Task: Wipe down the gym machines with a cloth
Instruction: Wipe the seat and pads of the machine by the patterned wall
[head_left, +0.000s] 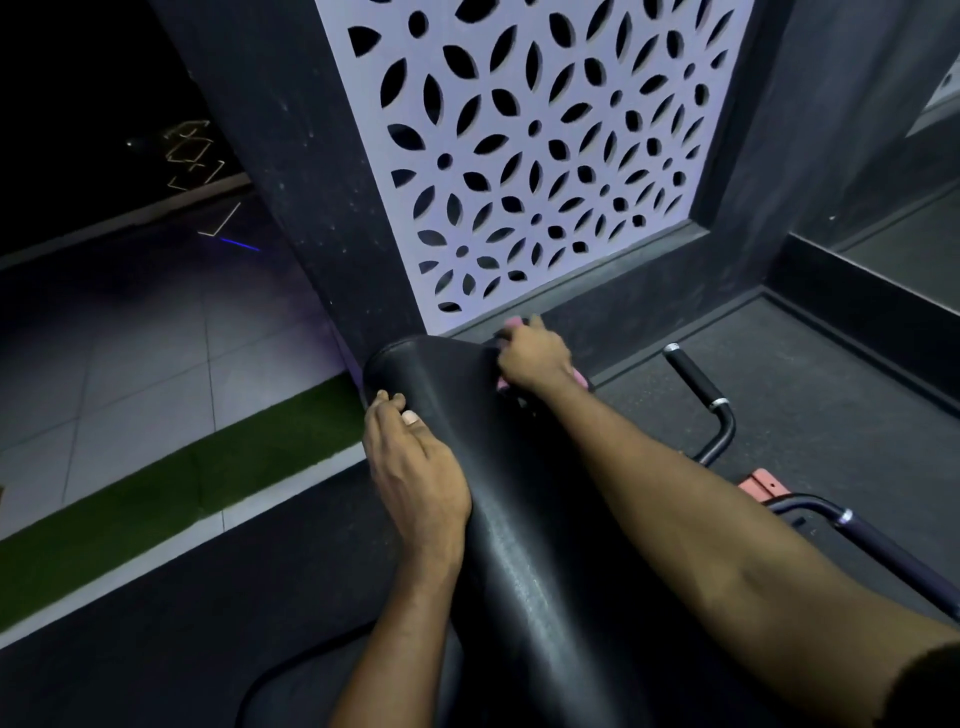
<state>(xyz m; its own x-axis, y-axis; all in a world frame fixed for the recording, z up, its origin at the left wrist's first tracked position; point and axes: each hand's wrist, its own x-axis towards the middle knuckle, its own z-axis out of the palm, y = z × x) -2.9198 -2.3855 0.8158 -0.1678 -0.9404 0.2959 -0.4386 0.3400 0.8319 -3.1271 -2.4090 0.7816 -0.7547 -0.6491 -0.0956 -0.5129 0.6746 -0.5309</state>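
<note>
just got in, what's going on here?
A person is wiping a black padded bench. The right hand holds a pink cloth against its far end, near the patterned wall panel. The left hand grips its left edge. A black-grip handle sits untouched to the right.

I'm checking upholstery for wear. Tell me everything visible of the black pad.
The black pad is long and narrow, covered in smooth, faintly shiny vinyl-like material, with a rounded far end. It runs toward the wall. The left hand grips its left edge; the right hand holds a pink cloth against its far right side.
</note>
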